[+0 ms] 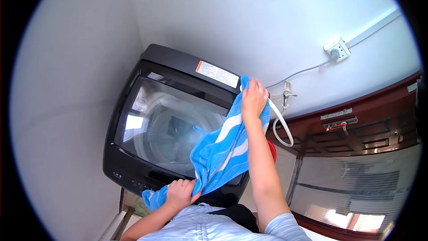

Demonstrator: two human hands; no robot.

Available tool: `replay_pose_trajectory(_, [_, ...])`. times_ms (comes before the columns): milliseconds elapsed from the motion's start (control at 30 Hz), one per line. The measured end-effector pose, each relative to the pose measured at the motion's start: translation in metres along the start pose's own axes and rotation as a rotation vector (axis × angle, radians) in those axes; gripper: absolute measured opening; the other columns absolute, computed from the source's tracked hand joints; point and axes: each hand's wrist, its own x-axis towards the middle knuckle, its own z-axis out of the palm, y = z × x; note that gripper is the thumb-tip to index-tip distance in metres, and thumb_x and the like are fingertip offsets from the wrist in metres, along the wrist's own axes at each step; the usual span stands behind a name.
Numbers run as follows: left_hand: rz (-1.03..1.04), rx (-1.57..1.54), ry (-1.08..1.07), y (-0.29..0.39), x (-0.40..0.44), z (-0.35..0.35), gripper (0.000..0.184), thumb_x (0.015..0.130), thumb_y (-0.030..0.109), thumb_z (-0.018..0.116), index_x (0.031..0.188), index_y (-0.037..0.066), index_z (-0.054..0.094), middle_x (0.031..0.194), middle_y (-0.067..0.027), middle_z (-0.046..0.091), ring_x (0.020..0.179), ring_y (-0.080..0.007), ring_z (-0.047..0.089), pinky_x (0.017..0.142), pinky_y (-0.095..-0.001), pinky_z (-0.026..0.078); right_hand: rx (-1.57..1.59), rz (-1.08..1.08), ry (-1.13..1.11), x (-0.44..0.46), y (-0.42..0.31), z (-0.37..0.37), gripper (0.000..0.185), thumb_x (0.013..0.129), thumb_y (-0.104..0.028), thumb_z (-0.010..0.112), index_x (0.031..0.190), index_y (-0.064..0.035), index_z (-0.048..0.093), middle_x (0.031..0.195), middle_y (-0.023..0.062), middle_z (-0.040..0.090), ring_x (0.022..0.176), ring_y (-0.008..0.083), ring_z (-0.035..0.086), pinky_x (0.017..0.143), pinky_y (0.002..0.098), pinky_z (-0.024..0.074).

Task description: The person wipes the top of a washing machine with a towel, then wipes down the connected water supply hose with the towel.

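A blue and white striped towel (223, 147) is stretched slantwise over the right side of a black top-loading washing machine (120, 160). Its upper end is gripped by my right hand (255, 99) near the machine's back right corner. My left hand (181, 193) is closed on the lower part at the front edge, with a bunched end of cloth sticking out to its left. The machine's clear lid (169, 120) is down, and the round drum shows through it.
Behind and to the right are a wall tap (287, 94), a white hose (285, 140) and a socket with a plug (337, 51). Part of a red object (272, 151) shows beside my right forearm. A dark red door (374, 129) stands at the right.
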Motion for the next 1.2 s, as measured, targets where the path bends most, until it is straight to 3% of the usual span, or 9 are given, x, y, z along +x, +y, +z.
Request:
replay_pose_trajectory(133, [0.009,0.01,-0.01,0.001,0.0,-0.001,0.031,0.07,0.03,0.076,0.09,0.009,0.066,0.072,-0.0053,0.056,0.062,-0.0235,0.054,0.057,-0.0357,0.041,-0.039,-0.105,-0.042,-0.008,-0.006,-0.007,0.033,0.086,-0.012,0.06,0.118,-0.0024,0.059,0.133,0.0122,0.059,0.129,0.0265,0.049,0.112,0.0514,0.028])
replay_pose_trajectory(200, [0.015,0.009,-0.001,0.001,0.001,0.0,0.031,0.07,0.031,0.076,0.089,0.009,0.066,0.071,-0.0055,0.056,0.061,-0.0235,0.054,0.057,-0.0357,0.04,-0.147,-0.263,-0.017,-0.016,-0.011,-0.009,0.036,0.087,-0.008,0.054,0.122,0.0015,0.057,0.132,0.0151,0.058,0.131,0.0264,0.048,0.116,0.0512,0.0235])
replay_pose_trajectory(433, [0.006,-0.006,0.001,0.0,0.001,0.001,0.031,0.069,0.03,0.076,0.09,0.009,0.066,0.071,-0.0054,0.056,0.061,-0.0237,0.054,0.057,-0.0358,0.04,-0.166,-0.201,0.037,-0.006,-0.022,-0.001,0.035,0.089,-0.004,0.048,0.121,0.0064,0.056,0.126,0.0193,0.061,0.125,0.0278,0.054,0.116,0.0489,0.0269])
replay_pose_trajectory(600, [0.012,0.002,0.008,0.0,0.002,-0.001,0.031,0.071,0.03,0.075,0.092,0.009,0.068,0.071,-0.0033,0.056,0.063,-0.0212,0.055,0.057,-0.0337,0.04,-0.138,-0.053,-0.07,0.004,-0.026,-0.001,0.04,0.088,-0.007,0.046,0.125,0.01,0.054,0.128,0.0219,0.059,0.127,0.0301,0.051,0.117,0.0452,0.0252])
replay_pose_trajectory(733, [0.009,0.024,-0.002,0.003,0.003,-0.003,0.031,0.071,0.03,0.075,0.092,0.009,0.068,0.071,-0.0034,0.056,0.063,-0.0213,0.055,0.057,-0.0341,0.04,-0.196,-0.208,0.042,-0.02,-0.026,0.005,0.038,0.089,-0.008,0.046,0.122,0.0083,0.057,0.126,0.0211,0.061,0.127,0.0303,0.051,0.118,0.0452,0.024])
replay_pose_trajectory(967, [0.018,0.022,-0.01,0.001,0.001,-0.003,0.032,0.071,0.031,0.075,0.092,0.008,0.068,0.07,-0.0032,0.056,0.063,-0.0211,0.055,0.056,-0.0342,0.04,-0.145,-0.036,-0.027,0.004,-0.03,0.003,0.038,0.088,-0.007,0.045,0.121,0.0084,0.057,0.125,0.0204,0.062,0.126,0.0294,0.053,0.118,0.0458,0.0223])
replay_pose_trajectory(1067, [0.019,0.021,-0.004,0.002,0.003,-0.004,0.031,0.071,0.03,0.076,0.092,0.008,0.068,0.069,-0.0032,0.056,0.062,-0.021,0.055,0.056,-0.034,0.04,-0.235,-0.172,0.044,-0.016,-0.028,0.01,0.038,0.088,-0.007,0.045,0.121,0.0088,0.057,0.124,0.0209,0.062,0.125,0.0294,0.053,0.118,0.0457,0.0229])
replay_pose_trajectory(1200, [0.024,0.011,-0.003,0.001,0.003,-0.003,0.031,0.07,0.03,0.076,0.091,0.008,0.067,0.069,-0.0033,0.056,0.062,-0.0211,0.055,0.056,-0.0338,0.04,-0.162,-0.182,0.051,-0.007,-0.023,0.005,0.039,0.088,-0.007,0.046,0.121,0.0092,0.057,0.125,0.0225,0.061,0.125,0.0305,0.052,0.118,0.0453,0.0225])
